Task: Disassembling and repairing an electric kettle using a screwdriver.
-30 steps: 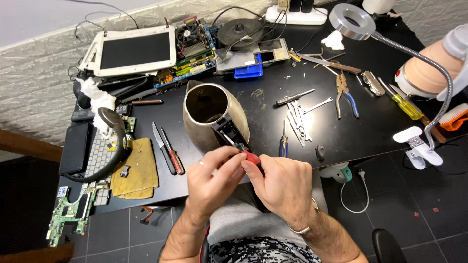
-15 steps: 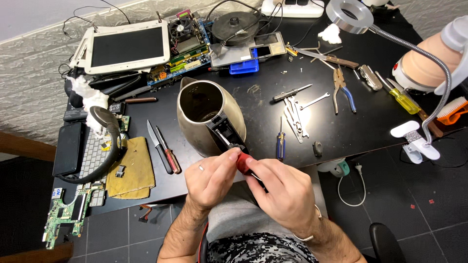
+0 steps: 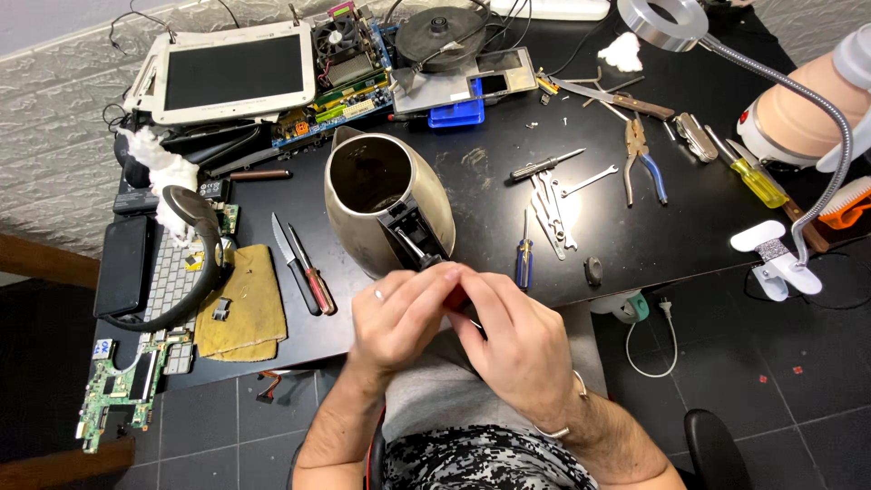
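Kettle (image 3: pixel 363 195) (handle end) touching left hand (image 3: pixel 404 313).

I see my left hand (image 3: pixel 399 313) and right hand (image 3: pixel 513 345) together at the kettle (image 3: pixel 363 195) handle, on a red tool; knives (image 3: pixel 299 259) at nine o'clock.

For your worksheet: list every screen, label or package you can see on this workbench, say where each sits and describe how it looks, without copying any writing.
Tablet screen: back left, dark rectangle in a white frame.
Small screen: back centre, on a grey device above a blue box.
No labels or packages can be made out.
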